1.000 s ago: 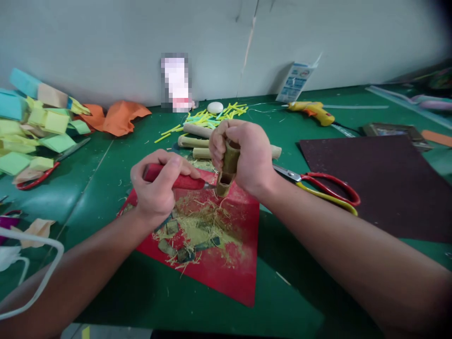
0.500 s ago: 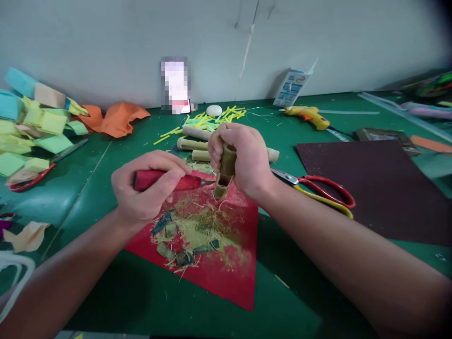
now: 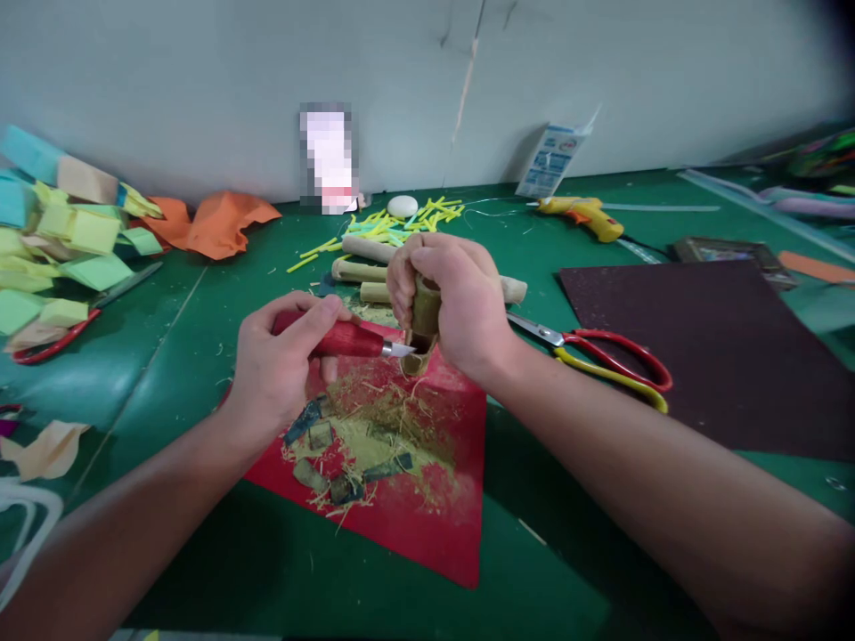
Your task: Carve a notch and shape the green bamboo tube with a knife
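Note:
My left hand (image 3: 284, 361) is closed round a red-handled knife (image 3: 351, 339), whose blade tip touches the lower end of a short olive bamboo piece (image 3: 423, 320). My right hand (image 3: 454, 298) grips that bamboo piece upright, with its open cut end pointing down. Both are held over a red sheet (image 3: 414, 499) covered with yellowish shavings and small dark offcuts (image 3: 361, 441).
Bamboo sticks (image 3: 364, 269) and yellow strips (image 3: 394, 223) lie behind my hands. Red-and-yellow scissors (image 3: 601, 356) and a dark sheet (image 3: 708, 347) are at the right, a yellow glue gun (image 3: 584, 214) further back. Coloured paper pieces (image 3: 60, 240), orange paper (image 3: 214, 223) and other scissors (image 3: 60, 325) are at the left.
My left hand shifted right and the knife blade moved in against the lower end of the bamboo piece. My right hand kept its grip, barely moving.

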A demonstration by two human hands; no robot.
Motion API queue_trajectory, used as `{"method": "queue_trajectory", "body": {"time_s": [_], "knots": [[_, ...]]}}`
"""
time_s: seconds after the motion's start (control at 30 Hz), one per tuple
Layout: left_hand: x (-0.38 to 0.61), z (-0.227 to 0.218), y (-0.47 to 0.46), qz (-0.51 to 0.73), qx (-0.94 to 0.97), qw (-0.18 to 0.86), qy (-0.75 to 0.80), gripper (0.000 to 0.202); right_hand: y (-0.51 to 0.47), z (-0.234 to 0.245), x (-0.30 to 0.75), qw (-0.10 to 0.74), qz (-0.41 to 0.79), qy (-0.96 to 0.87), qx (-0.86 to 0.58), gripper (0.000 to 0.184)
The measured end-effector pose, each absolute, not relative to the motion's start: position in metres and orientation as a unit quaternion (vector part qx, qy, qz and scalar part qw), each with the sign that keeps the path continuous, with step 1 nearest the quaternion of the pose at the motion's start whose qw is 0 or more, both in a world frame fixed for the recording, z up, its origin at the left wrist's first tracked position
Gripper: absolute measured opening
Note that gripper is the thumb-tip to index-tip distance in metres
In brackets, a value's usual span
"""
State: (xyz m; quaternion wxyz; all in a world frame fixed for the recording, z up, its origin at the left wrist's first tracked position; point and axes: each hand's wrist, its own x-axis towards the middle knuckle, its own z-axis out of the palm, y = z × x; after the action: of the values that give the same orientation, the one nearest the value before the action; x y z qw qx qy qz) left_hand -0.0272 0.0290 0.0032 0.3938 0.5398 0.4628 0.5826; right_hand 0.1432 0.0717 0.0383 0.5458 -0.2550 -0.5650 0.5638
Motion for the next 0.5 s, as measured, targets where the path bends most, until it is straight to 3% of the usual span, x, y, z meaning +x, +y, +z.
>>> {"method": "queue_trajectory", "body": {"time_s": [0.13, 0.3, 0.5], "knots": [[-0.038, 0.012, 0.032, 0.516, 0.593, 0.387, 0.481, 0.012, 0.072, 0.038, 0.143, 0.546, 0.560, -0.565, -0.263, 0.035], [-0.058, 0.032, 0.033, 0.387, 0.786, 0.168, 0.451, 0.016, 0.074, 0.038, 0.146, 0.539, 0.561, -0.581, -0.239, 0.039], [-0.064, 0.040, 0.030, 0.305, 0.852, 0.149, 0.400, 0.026, 0.077, 0.038, 0.151, 0.484, 0.593, -0.609, -0.206, 0.037]]}}
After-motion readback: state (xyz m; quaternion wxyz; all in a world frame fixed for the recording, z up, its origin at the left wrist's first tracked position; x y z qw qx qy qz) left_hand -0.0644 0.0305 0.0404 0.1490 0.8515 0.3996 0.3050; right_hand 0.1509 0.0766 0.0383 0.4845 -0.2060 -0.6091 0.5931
